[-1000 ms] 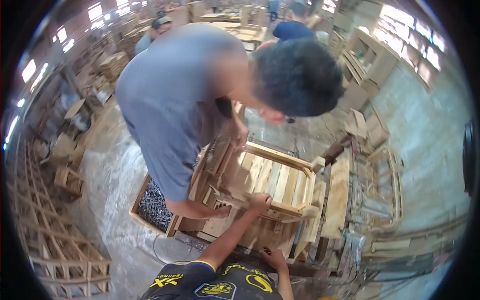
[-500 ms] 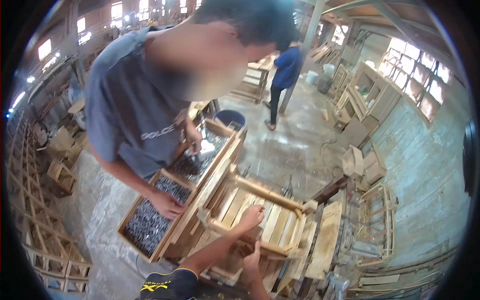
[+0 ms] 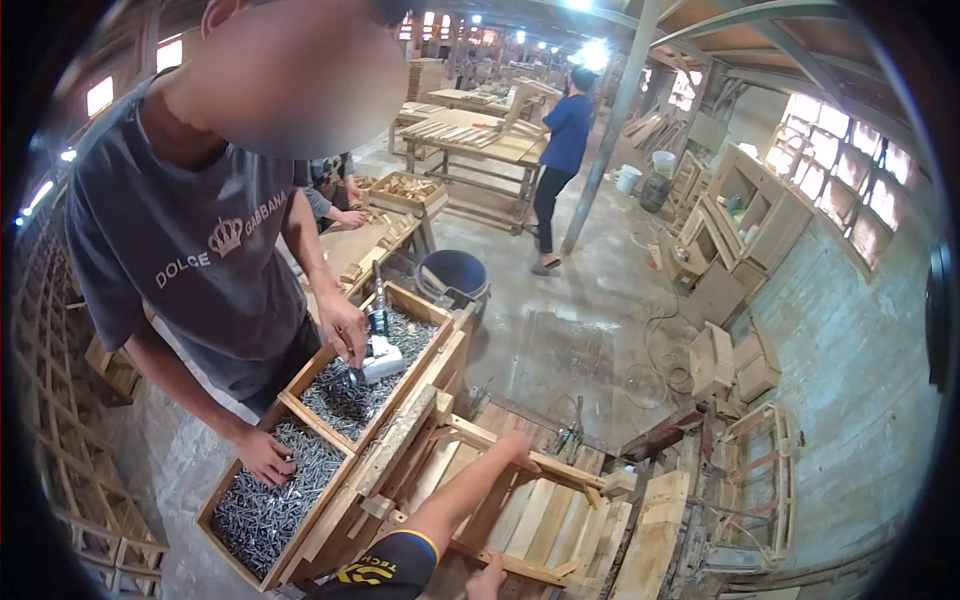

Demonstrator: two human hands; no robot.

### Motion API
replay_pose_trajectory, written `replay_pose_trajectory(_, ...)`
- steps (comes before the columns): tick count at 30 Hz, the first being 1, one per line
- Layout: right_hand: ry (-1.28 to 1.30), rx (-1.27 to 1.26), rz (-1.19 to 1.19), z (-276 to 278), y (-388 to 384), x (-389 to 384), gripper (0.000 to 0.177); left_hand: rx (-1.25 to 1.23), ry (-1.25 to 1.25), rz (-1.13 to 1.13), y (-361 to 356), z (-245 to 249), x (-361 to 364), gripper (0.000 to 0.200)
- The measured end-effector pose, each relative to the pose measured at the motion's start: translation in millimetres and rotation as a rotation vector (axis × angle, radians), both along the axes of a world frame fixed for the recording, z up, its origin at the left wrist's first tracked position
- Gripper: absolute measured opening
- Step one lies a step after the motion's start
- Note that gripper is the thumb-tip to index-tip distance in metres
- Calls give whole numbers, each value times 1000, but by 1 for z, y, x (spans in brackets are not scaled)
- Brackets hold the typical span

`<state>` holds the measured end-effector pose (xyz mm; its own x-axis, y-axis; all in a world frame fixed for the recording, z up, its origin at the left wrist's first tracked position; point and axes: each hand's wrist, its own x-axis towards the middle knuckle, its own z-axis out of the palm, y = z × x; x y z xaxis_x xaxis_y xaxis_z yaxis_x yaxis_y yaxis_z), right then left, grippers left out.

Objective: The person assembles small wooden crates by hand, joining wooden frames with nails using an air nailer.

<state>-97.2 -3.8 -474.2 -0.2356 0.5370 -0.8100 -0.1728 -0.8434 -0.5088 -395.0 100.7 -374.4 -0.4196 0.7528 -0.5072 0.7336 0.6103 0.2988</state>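
A rectangular wooden frame (image 3: 575, 470) lies over pale wooden slats (image 3: 540, 515) on the bench in front of me. Reaching across it, my left hand (image 3: 518, 450) is closed around the far rail, its fingers partly blurred. My right hand (image 3: 487, 578), low in the view, closes at the near rail, with the thumb side up and part of the hand cut off by the lower edge. To the left stands a divided wooden box (image 3: 350, 450) full of small metal fasteners (image 3: 275, 505).
Across the box, a person (image 3: 215, 250) has one hand in the fasteners and the other at a silver and black tool (image 3: 380, 362). A blue bucket (image 3: 455, 272) stands beyond. Long boards (image 3: 655, 510) lie to the right. Another person (image 3: 565, 140) stands near a post (image 3: 610, 130).
My view has lifted and shifted. My left hand has moved from above the frame's middle to its far rail. The person opposite has straightened up, and the tool shows clearly.
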Motion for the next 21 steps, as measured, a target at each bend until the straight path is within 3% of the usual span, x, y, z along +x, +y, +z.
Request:
replay_pose_trajectory(2, 4, 6, 11, 8, 12, -3, 39, 62, 65, 41, 7, -15, -4, 81)
replay_pose_trajectory(3, -151, 30, 149, 14, 21, 4, 36, 114, 46, 36, 8, -20, -2, 78)
replay_pose_trajectory(4, -1, 50, 92, 17, 26, -1, 30, 171, 41, 44, 11, -21, -4, 76)
replay_pose_trajectory(6, -58, -64, -23, 7, 38, 3, 26, 214, 7, 70, 30, -55, -5, 74)
replay_pose_trajectory(7, -66, -51, -3, 9, 38, 2, 26, 59, -92, 97, 35, -45, -4, 72)
replay_pose_trajectory(8, -78, -39, 17, 10, 39, 0, 26, -124, -248, 68, 44, -46, -7, 84)
replay_pose_trajectory(14, -83, -25, 77, 12, 42, -7, 25, -51, -335, 309, 29, -81, 20, 82)
replay_pose_trajectory(17, -53, -18, 94, 17, 44, -4, 25, 43, -343, 349, 5, -59, 39, 79)
replay_pose_trajectory(21, 6, 8, 91, 20, 50, 4, 25, 185, -393, 232, -35, 20, 62, 76)
